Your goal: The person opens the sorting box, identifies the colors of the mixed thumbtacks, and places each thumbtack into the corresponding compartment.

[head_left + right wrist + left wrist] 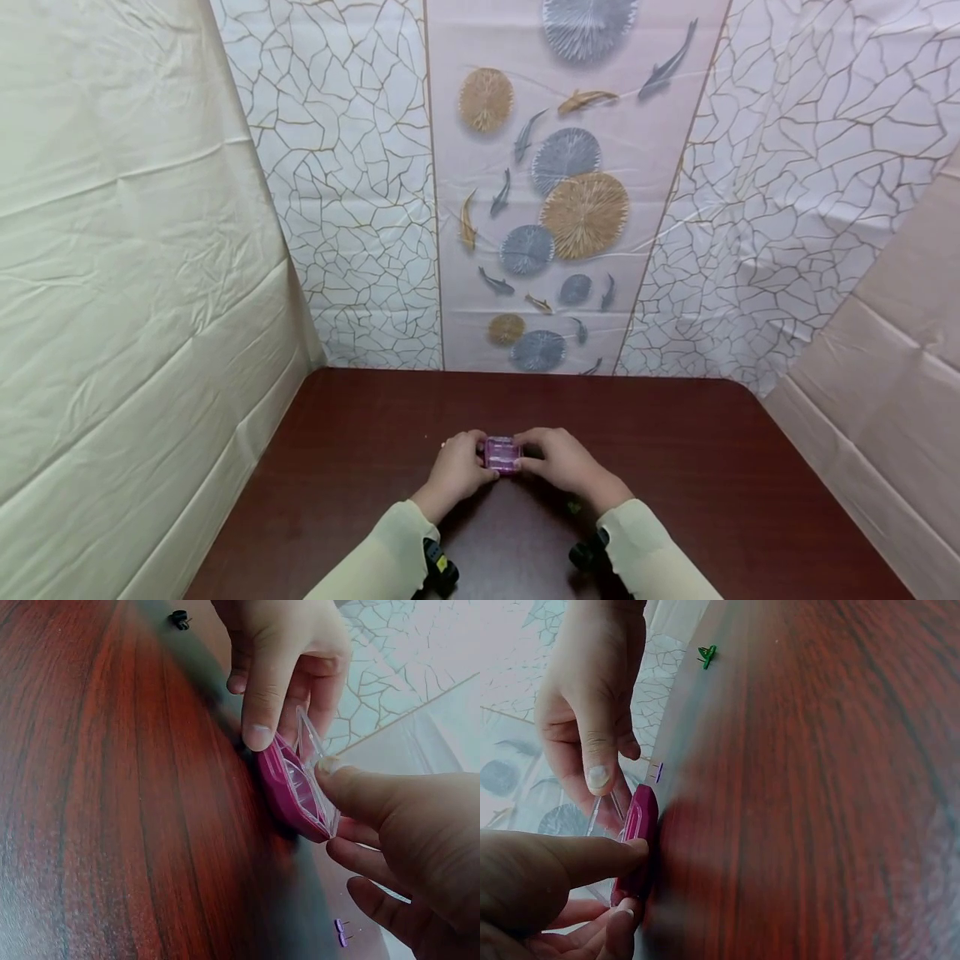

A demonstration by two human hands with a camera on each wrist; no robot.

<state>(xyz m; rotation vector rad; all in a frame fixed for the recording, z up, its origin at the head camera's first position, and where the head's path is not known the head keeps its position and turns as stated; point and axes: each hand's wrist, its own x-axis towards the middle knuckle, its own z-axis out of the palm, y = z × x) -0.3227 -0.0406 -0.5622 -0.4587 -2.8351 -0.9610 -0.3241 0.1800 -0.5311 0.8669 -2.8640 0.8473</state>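
A small magenta case with a clear hinged lid is held between both hands over the table. Its lid stands partly raised from the base. My left hand grips the magenta base, thumb on one face and fingertips at its edge, as the left wrist view shows. From the other side, my right hand pinches the clear lid, its thumb pressed on the plastic. Whatever lies inside the case cannot be made out.
Beneath my right wrist lies a small green piece on the brown table. Small purple pieces with thin pins lie beyond the case. A small black object shows past my left hand. Fabric-covered walls surround the table.
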